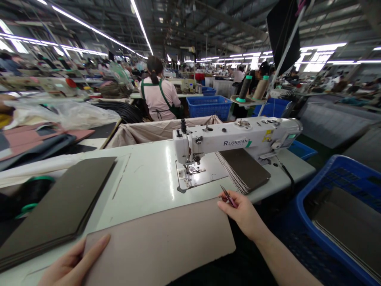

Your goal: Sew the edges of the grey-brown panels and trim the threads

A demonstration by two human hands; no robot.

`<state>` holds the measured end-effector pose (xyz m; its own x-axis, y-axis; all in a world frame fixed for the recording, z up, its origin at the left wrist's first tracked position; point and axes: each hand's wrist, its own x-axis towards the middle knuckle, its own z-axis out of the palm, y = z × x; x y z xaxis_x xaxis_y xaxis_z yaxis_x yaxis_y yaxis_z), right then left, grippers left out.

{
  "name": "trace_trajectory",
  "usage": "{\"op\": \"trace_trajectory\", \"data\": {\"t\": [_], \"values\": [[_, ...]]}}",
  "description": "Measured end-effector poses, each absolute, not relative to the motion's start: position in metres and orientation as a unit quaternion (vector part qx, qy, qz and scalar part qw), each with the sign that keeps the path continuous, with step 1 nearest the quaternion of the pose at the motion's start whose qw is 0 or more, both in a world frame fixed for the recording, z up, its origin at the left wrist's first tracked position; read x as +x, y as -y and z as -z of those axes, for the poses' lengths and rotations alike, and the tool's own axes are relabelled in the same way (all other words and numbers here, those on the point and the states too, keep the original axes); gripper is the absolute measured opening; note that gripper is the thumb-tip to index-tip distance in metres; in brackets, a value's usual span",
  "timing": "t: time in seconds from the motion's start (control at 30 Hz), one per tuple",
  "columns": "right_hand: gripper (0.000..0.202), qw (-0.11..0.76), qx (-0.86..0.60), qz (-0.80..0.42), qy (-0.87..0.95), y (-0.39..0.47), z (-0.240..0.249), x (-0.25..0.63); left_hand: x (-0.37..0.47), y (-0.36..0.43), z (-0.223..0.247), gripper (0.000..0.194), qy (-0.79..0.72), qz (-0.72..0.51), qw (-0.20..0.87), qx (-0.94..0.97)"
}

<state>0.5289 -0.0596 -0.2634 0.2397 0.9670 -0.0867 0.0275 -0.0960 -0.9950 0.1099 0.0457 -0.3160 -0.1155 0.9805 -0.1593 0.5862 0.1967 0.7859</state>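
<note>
A beige-grey flat panel (pixel 160 234) with rounded corners spans both hands at the table's front edge. My left hand (pixel 74 260) is closed on its left end, thumb on top. At the far right corner of the panel is my right hand (pixel 242 210), fingers closed around small thread snips (pixel 229 197) whose points face up and left. Thumb and forefinger also touch the panel's corner. Beyond stands a white sewing machine (pixel 208 139), its needle area (pixel 190 171) apart from the panel. A stack of dark brown panels (pixel 248 169) lies under the machine's arm.
Another stack of dark panels (pixel 65 198) lies on the left of the pale table (pixel 139 186), near a black thread cone (pixel 37 190). A blue basket (pixel 303 206) with panels stands at right. Thread spools (pixel 245 88) rise behind the machine. A person (pixel 157 89) sits ahead.
</note>
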Motion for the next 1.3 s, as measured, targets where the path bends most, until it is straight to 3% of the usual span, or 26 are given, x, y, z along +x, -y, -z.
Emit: {"op": "trace_trajectory", "data": {"t": [0.1, 0.33, 0.53, 0.8, 0.87, 1.03, 1.1, 1.17, 1.2, 1.3], "values": [[0.027, 0.529, -0.580, -0.460, 0.414, 0.059, 0.262, 0.527, 0.112, -0.044, 0.308, 0.048, -0.682, -0.288, 0.497, 0.453], [0.026, 0.540, -0.563, -0.487, 0.393, 0.058, 0.267, 0.523, 0.122, -0.048, 0.302, 0.076, -0.718, -0.298, 0.536, 0.328], [0.030, 0.542, -0.564, -0.503, 0.368, 0.058, 0.273, 0.523, 0.135, -0.030, 0.282, 0.067, -0.655, -0.300, 0.588, 0.368], [0.040, 0.540, -0.578, -0.542, 0.283, 0.056, 0.284, 0.522, 0.149, -0.025, 0.262, 0.050, -0.592, -0.332, 0.577, 0.453], [0.043, 0.534, -0.585, -0.546, 0.273, 0.055, 0.291, 0.522, 0.151, -0.028, 0.260, 0.044, -0.585, -0.335, 0.546, 0.498], [0.049, 0.487, -0.623, -0.505, 0.346, 0.047, 0.302, 0.522, 0.138, -0.055, 0.232, 0.040, -0.605, -0.354, 0.352, 0.621], [0.051, 0.469, -0.634, -0.479, 0.385, 0.045, 0.300, 0.521, 0.120, -0.073, 0.208, 0.039, -0.618, -0.402, 0.248, 0.629], [0.052, 0.456, -0.641, -0.458, 0.414, 0.043, 0.298, 0.520, 0.098, -0.093, 0.184, 0.039, -0.600, -0.448, 0.049, 0.660], [0.053, 0.451, -0.643, -0.449, 0.426, 0.043, 0.298, 0.519, 0.088, -0.103, 0.175, 0.038, -0.583, -0.452, -0.002, 0.675], [0.050, 0.434, -0.651, -0.416, 0.464, 0.044, 0.301, 0.520, 0.065, -0.128, 0.173, 0.035, -0.535, -0.398, -0.036, 0.745]]}}
